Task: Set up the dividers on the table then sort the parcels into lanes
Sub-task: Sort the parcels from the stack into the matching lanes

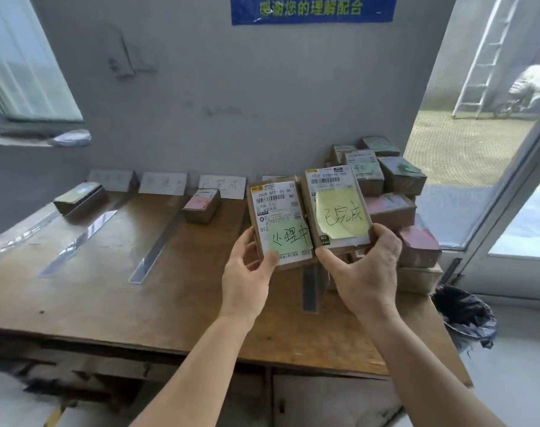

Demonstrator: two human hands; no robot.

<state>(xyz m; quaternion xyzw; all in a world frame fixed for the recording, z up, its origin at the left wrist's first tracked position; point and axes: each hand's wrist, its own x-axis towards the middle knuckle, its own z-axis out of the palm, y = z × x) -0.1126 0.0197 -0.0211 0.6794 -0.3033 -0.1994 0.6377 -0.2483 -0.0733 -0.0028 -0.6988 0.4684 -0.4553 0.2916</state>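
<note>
Parcels fill both hands at frame centre: the left grip (247, 272) pinches a box with a green note (279, 221), the right grip (362, 269) clasps a box with a yellow note (336, 208), side by side and touching above the worktop (114, 297). Clear dividers (156, 245) lie in strips across the wood, one parcel (79, 198) at upper left, another (201, 206) mid-frame. More parcels (395, 192) are stacked at right.

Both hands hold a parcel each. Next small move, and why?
Probably set the right hand's yellow-note parcel down by the pink-note parcel: its note seems to match the sign card behind that lane.
</note>
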